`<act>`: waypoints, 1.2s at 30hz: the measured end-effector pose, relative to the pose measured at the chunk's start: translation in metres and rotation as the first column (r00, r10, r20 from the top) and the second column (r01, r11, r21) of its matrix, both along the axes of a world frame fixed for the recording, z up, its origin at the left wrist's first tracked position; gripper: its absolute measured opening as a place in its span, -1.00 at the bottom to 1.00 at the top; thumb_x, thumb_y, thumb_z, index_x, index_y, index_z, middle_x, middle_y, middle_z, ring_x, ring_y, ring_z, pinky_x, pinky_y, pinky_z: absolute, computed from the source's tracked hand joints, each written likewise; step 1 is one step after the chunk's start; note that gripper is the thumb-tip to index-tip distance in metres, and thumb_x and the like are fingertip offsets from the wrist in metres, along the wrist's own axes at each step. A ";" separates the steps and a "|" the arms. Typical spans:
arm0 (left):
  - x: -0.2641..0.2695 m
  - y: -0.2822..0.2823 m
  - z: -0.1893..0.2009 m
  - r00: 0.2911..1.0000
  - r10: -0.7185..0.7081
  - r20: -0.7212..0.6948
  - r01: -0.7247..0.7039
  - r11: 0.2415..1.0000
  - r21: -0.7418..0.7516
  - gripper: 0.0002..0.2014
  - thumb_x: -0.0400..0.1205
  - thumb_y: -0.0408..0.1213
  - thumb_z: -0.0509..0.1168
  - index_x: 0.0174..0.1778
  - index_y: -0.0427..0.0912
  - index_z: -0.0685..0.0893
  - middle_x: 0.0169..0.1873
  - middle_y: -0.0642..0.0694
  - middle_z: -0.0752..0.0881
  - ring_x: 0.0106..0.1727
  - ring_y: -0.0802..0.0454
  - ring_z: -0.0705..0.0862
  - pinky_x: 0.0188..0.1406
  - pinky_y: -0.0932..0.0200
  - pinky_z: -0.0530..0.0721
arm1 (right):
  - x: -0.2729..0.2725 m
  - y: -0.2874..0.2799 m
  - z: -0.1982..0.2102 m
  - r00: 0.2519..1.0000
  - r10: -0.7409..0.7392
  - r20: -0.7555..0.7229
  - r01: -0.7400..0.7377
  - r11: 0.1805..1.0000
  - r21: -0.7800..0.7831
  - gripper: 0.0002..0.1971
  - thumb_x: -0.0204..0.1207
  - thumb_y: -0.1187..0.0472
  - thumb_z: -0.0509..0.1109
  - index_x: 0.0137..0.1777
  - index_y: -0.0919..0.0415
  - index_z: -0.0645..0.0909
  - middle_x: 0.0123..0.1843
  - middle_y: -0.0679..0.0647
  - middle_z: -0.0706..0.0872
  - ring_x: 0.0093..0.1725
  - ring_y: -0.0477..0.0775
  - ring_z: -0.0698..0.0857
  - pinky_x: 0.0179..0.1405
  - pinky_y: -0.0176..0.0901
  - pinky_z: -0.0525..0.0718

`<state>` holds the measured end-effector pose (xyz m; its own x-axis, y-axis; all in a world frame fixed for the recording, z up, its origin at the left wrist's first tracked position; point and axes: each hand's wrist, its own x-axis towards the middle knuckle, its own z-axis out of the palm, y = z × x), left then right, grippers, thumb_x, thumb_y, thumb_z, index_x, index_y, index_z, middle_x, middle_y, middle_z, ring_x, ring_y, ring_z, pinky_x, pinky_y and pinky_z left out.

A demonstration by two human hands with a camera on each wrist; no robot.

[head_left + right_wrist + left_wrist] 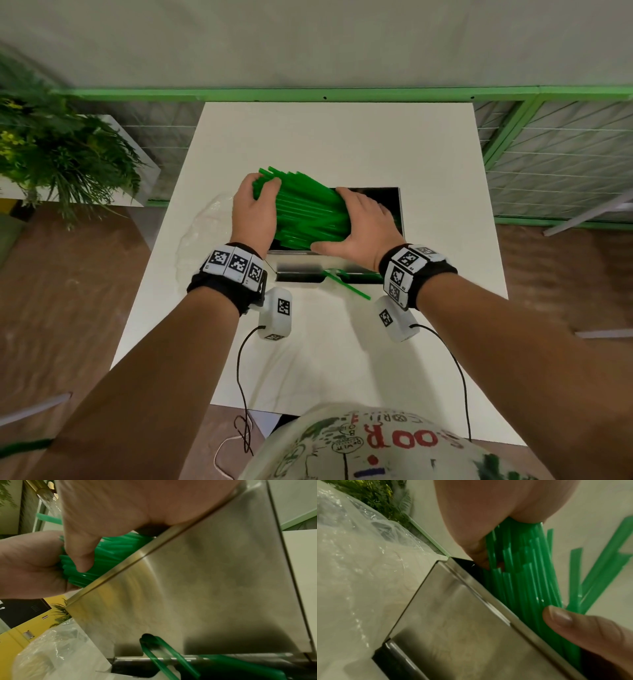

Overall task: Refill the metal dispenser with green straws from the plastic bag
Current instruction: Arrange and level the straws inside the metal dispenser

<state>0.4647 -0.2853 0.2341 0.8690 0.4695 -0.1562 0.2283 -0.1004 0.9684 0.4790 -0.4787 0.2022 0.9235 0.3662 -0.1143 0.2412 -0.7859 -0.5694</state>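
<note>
Both hands are on one thick bundle of green straws (310,212) above the open top of the metal dispenser (399,205), which stands in the middle of the white table (342,137). My left hand (253,212) curls round the far left end of the bundle, fingers wrapped over the straw tips, and in the left wrist view my thumb (583,627) lies against the straws just inside the dispenser's rim. My right hand (359,226) covers the right end, fingers bent over the top and thumb stretched along the near side, so the bundle is squeezed between the two palms. It lies slanted, the left end raised beyond the box's left edge and the right end low over the opening; the left wrist view shows the lower straws already reaching down inside the steel wall. A few straws at the left end splay out loose from the rest. One single straw (347,283) sticks out of the tray slot at the front bottom of the dispenser, pointing toward me and to the right. The clear plastic bag (202,226) lies crumpled on the table just left of the dispenser. A leafy green plant (68,150) stands off the table's left side, and a green rail (308,93) runs along behind the table
</note>
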 end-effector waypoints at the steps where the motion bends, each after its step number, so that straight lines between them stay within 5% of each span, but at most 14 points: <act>1: 0.000 -0.001 -0.002 0.999 -0.029 -0.025 0.029 0.999 -0.017 -0.81 0.66 -0.02 0.30 0.10 -0.02 0.64 -0.03 -0.05 0.75 -0.03 0.05 0.75 0.06 -0.13 0.77 | 0.000 0.000 0.000 1.000 0.004 0.001 -0.004 1.000 -0.009 0.16 0.12 -0.55 0.42 0.68 -0.03 0.16 0.61 0.00 0.41 0.61 0.08 0.35 0.64 0.34 0.19; 3: -0.002 -0.003 -0.005 0.994 -0.077 -0.079 0.082 0.994 0.071 -0.61 0.64 0.11 0.28 0.33 0.04 0.57 0.27 -0.10 0.64 0.25 -0.03 0.68 0.32 -0.17 0.69 | 0.000 0.002 -0.002 1.000 0.011 0.012 -0.010 1.000 -0.029 0.20 0.08 -0.59 0.39 0.68 -0.01 0.15 0.61 0.00 0.40 0.62 0.08 0.34 0.64 0.35 0.18; 6: -0.008 -0.007 -0.005 0.998 -0.040 -0.046 0.051 0.963 0.266 -0.43 0.68 0.17 0.29 0.56 0.05 0.37 0.45 -0.13 0.39 0.44 -0.05 0.50 0.41 0.03 0.51 | 0.001 0.003 -0.003 1.000 0.005 0.010 -0.004 0.999 -0.043 0.22 0.04 -0.63 0.36 0.67 0.00 0.16 0.60 -0.02 0.43 0.61 0.08 0.36 0.63 0.37 0.21; 11: 0.003 -0.006 -0.002 0.987 0.009 -0.159 0.020 0.984 0.180 -0.05 0.48 0.44 0.34 0.72 0.07 0.20 0.62 -0.14 0.36 0.57 -0.09 0.46 0.54 -0.11 0.51 | 0.003 0.001 -0.004 0.998 0.059 -0.012 -0.060 0.995 -0.078 0.16 0.08 -0.60 0.37 0.66 -0.06 0.20 0.58 -0.04 0.47 0.58 0.09 0.40 0.59 0.38 0.28; 14: 0.011 -0.007 0.002 0.964 -0.077 -0.256 0.155 0.941 0.301 -0.18 0.42 0.44 0.40 0.50 0.02 0.55 0.44 -0.11 0.53 0.34 -0.05 0.62 0.37 -0.06 0.66 | 0.002 -0.001 -0.005 0.986 0.165 -0.015 -0.166 0.981 -0.104 0.06 0.14 -0.56 0.37 0.64 -0.08 0.31 0.53 -0.05 0.55 0.50 0.07 0.51 0.52 0.25 0.43; 18: 0.010 -0.007 -0.004 0.978 -0.088 -0.187 0.167 0.869 0.466 -0.60 0.49 0.15 0.52 0.14 0.02 0.73 0.18 -0.05 0.67 0.15 0.00 0.68 0.19 0.09 0.65 | -0.001 -0.003 -0.006 0.977 0.215 0.007 -0.215 0.976 -0.043 -0.05 0.22 -0.38 0.48 0.61 -0.03 0.39 0.48 -0.03 0.61 0.42 0.06 0.59 0.44 0.09 0.55; 27: 0.009 -0.005 -0.008 0.992 -0.099 -0.082 0.127 0.859 0.495 -0.81 0.52 -0.05 0.53 -0.07 -0.04 0.76 -0.04 -0.01 0.79 0.04 0.00 0.73 0.14 -0.03 0.73 | -0.002 -0.004 -0.009 0.996 0.087 -0.018 -0.085 0.993 0.078 0.22 0.04 -0.33 0.66 0.64 0.08 0.15 0.52 0.08 0.24 0.38 0.15 0.56 0.36 0.03 0.67; 33: -0.003 0.000 0.015 0.997 0.020 0.073 -0.050 0.898 0.437 -0.86 0.56 -0.20 0.45 -0.04 -0.05 0.63 -0.09 0.04 0.70 -0.01 0.05 0.67 0.02 0.16 0.64 | -0.005 -0.006 -0.010 0.996 0.069 0.060 -0.074 0.992 0.098 0.23 0.03 -0.33 0.66 0.64 0.13 0.15 0.50 0.09 0.23 0.41 0.16 0.50 0.43 0.02 0.61; 36: -0.004 0.004 0.015 0.999 -0.038 0.009 0.030 0.905 0.423 -0.83 0.61 -0.12 0.43 0.03 -0.05 0.62 0.02 0.01 0.67 0.04 0.08 0.64 0.15 0.05 0.65 | -0.004 -0.005 -0.010 0.997 0.053 0.055 -0.058 0.994 0.091 0.25 0.00 -0.37 0.63 0.64 0.11 0.15 0.50 0.11 0.24 0.43 0.17 0.49 0.44 0.06 0.61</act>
<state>0.4607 -0.2810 0.2487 0.8865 0.4581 0.0653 0.2014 -0.5090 0.8369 0.4752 -0.4833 0.1921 0.9052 0.4239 -0.0296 0.3144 -0.7149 -0.6246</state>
